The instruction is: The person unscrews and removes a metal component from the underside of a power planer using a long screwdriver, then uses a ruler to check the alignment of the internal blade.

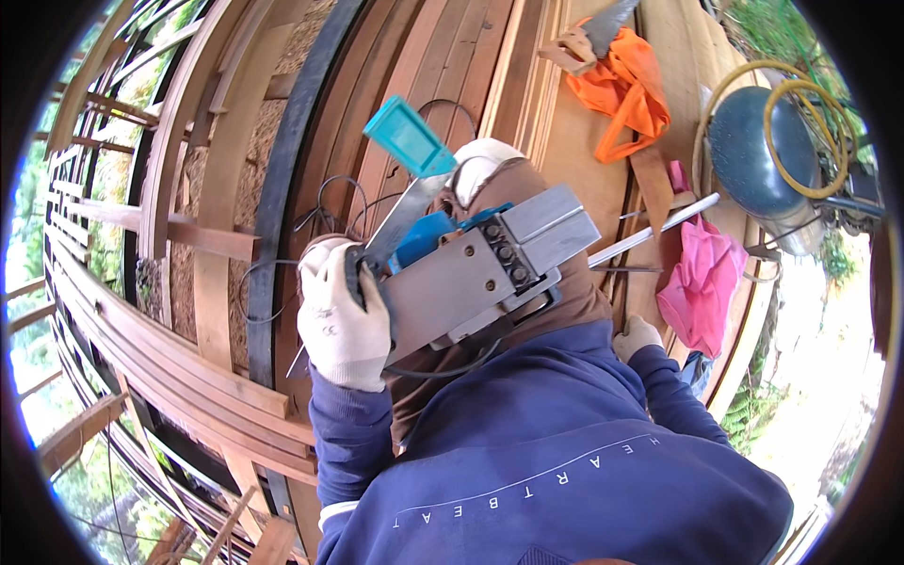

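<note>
My left hand [341,315] is full of the planer [471,273], and its metal body blocks the way across my lap; black cable [330,202] loops just beyond my knuckles on the planks [452,56]; a teal block [410,139] stands ahead; my right hand [637,337] sits hemmed between my thigh, a metal rod [654,231] and pink cloth [702,282]; further off, orange cloth [626,89] and a hose-wrapped drum [767,155] crowd the boards; bare planks lie open ahead.

Wooden plank deck [452,56] with orange cloth [629,89], pink cloth [702,282], handsaw [603,24]
</note>
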Available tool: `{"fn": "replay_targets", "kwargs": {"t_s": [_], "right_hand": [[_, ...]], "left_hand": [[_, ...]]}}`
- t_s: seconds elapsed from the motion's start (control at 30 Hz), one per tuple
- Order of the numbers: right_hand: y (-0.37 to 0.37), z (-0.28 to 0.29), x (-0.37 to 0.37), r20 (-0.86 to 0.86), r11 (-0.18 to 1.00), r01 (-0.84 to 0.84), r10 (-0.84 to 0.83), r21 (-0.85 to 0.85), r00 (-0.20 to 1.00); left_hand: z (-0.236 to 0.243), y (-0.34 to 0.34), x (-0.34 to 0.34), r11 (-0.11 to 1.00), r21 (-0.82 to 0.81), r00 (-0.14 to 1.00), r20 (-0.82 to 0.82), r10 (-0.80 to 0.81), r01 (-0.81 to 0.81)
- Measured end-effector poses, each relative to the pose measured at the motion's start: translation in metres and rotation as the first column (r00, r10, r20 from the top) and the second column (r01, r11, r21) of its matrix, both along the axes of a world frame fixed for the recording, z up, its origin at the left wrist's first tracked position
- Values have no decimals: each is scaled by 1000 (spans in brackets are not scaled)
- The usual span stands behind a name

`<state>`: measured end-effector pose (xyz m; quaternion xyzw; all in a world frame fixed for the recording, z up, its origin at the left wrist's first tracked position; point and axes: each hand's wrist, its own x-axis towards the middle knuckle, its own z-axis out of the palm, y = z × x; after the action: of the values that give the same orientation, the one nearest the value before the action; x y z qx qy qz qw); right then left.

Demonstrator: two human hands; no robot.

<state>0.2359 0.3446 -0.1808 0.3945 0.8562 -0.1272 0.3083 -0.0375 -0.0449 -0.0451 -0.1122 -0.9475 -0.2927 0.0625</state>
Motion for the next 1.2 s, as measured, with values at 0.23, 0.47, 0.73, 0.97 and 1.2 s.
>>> {"fn": "replay_targets", "kwargs": {"t_s": [0.23, 0.47, 0.73, 0.97, 1.2], "right_hand": [[9, -3, 18, -206, 965, -11, -45, -261, 978], [17, 111, -36, -336, 730, 274, -570, -626, 750], [14, 194, -137, -551, 510, -270, -828, -817, 102], [-27, 264, -208, -869, 629, -676, -493, -384, 36], [-55, 279, -214, -850, 499, -707, -438, -501, 293]], "left_hand": [[5, 1, 1, 999, -54, 1000, -10, -4, 3], [-7, -4, 1, 996, -89, 1000, -15, 25, -26], [-13, 1, -4, 994, -101, 998, 54, 42, -36], [-23, -10, -4, 990, -141, 985, -168, -31, 8], [-10, -1, -3, 992, -122, 1000, -11, -21, 20]]}}
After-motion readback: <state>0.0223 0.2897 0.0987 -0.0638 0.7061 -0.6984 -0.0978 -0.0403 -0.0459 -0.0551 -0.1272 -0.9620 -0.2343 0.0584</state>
